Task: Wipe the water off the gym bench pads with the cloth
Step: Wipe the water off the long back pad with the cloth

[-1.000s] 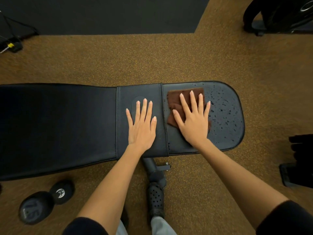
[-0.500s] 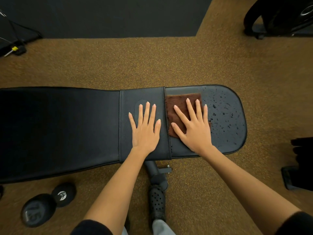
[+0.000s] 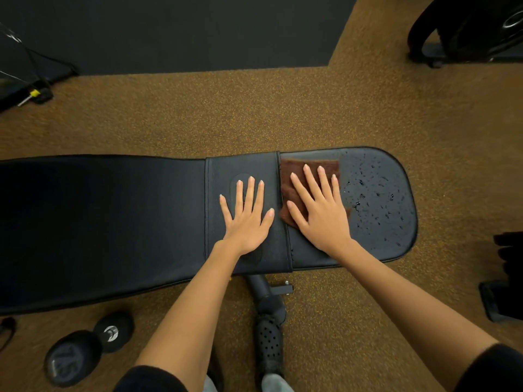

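A black gym bench lies across the view. Its short seat pad (image 3: 379, 199) on the right is speckled with water drops over its right half. The long back pad (image 3: 99, 222) stretches left and looks dry. A brown cloth (image 3: 291, 176) lies flat on the left part of the seat pad, against the gap between the pads. My right hand (image 3: 319, 213) presses down on the cloth with fingers spread. My left hand (image 3: 246, 219) rests flat on the end of the back pad, fingers apart, holding nothing.
A black dumbbell (image 3: 82, 352) lies on the brown floor below the back pad. The bench's frame tube (image 3: 266, 295) and my shoe (image 3: 268, 343) are under the seat. Weight equipment (image 3: 475, 26) stands top right, dark gear (image 3: 506, 278) at the right edge, cables (image 3: 34, 94) top left.
My right hand has slid the cloth left across the seat pad to the gap between the pads. The left hand has stayed flat on the back pad.
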The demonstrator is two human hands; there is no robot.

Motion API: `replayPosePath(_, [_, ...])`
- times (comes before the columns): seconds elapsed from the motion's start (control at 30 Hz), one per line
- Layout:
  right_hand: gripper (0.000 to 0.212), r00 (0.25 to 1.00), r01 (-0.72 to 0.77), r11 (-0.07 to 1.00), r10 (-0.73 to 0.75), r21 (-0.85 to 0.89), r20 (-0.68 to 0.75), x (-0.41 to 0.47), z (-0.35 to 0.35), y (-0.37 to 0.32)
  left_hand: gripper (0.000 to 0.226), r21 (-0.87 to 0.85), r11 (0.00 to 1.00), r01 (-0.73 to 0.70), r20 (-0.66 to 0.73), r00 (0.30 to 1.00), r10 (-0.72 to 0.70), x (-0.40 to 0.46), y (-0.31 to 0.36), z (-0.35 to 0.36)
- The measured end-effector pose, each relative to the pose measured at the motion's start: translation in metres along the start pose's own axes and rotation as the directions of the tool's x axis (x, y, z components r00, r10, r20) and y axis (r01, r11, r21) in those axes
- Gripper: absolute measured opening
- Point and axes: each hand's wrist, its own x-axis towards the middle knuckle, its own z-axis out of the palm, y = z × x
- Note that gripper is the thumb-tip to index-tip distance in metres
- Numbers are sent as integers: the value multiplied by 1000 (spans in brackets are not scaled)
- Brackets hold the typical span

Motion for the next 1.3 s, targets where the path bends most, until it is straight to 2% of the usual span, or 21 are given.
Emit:
replayPosePath(0.1, [61,1000,12,998,-12,-55,5,-4,-6,18,63,-3,1000,-2,103,995,2,3,-1,-8])
replayPosePath(0.2, [65,995,-100,992,101,-82,3,6,-8,29,63,3,1000,0,139,990,0,3,0,-10])
replayPosePath(0.37, [66,968,-251,968,251,6,-14,43,-3,13,63,9,1000,16,153,988,-17,3,2,-11])
replayPosePath(0.43, [64,972,-232,973,232,20,-22,49,-1,4,63,7,1000,19,158,987,-20,2,2,-12])
replayPosePath(0.6, [60,1000,-12,1000,12,3,1,18,-3,7,63,10,999,30,155,987,-31,1,3,-13])
replayPosePath(0.67, [60,1000,21,999,-21,-26,19,5,-6,20,63,9,999,33,148,988,-33,1,4,-12])
replayPosePath(0.73, [60,1000,-8,999,9,-41,8,4,-8,30,63,2,1000,31,147,989,-31,1,4,-13])
replayPosePath(0.87, [62,983,-184,983,184,10,-26,35,-5,26,63,6,1000,30,133,991,-31,0,4,-11])
replayPosePath(0.97, [60,978,-209,977,210,38,-18,62,1,7,63,6,1000,30,123,992,-30,0,4,-11])
replayPosePath(1.07, [55,991,-126,990,129,64,-34,60,3,-7,63,9,1000,27,112,993,-28,0,3,-10])
replayPosePath(1.17, [51,995,101,990,-101,93,-12,21,0,-4,63,1,1000,23,100,995,-23,0,3,-8])
replayPosePath(1.23, [51,959,278,956,-282,93,39,-8,-3,10,63,1,1000,20,97,995,-20,0,2,-8])
replayPosePath(1.3, [51,933,354,932,-358,79,46,-22,-7,28,64,-6,1000,15,95,995,-14,0,2,-7])
